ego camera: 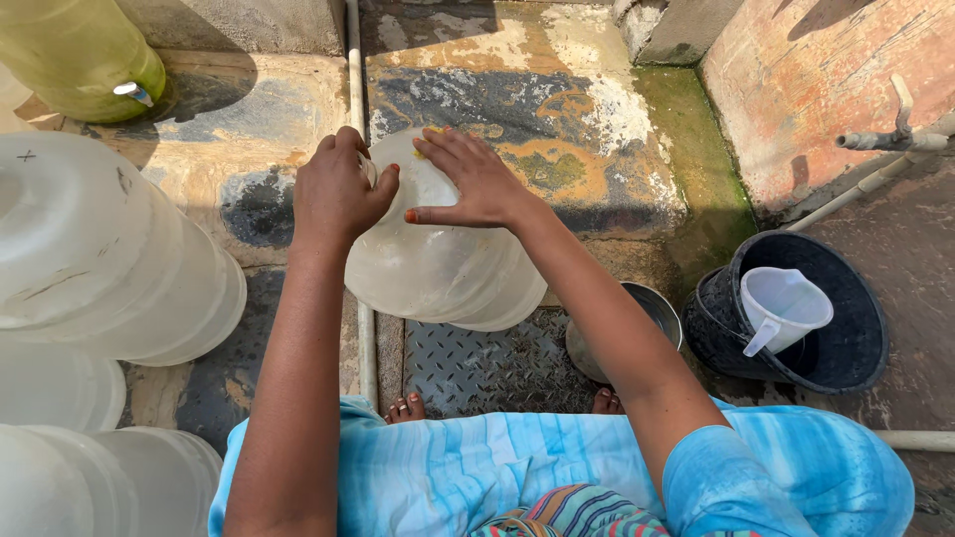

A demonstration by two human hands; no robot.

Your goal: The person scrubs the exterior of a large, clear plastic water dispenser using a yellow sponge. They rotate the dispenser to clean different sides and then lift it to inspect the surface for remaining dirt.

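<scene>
Item: large translucent water jug (438, 268), lying tilted on the stained concrete floor (557, 109), centre of view, neck end far from the person.
Left hand (336, 191): curled tight about the jug's neck, steadying it.
Right hand (470, 179): fingers pressed together, flat on the jug's shoulder, over a small yellow scrubbing piece (430, 135) that barely shows at the fingertips.
Progress, as judged: scrubbing is under way at the neck end; no suds or rinse water show on the body, so most of the surface seems left to do.
Nearby: more clear jugs (109, 259) stacked at left; black bucket (796, 313) with a white jug (781, 306) at right; metal bowl (637, 323) near the feet.
</scene>
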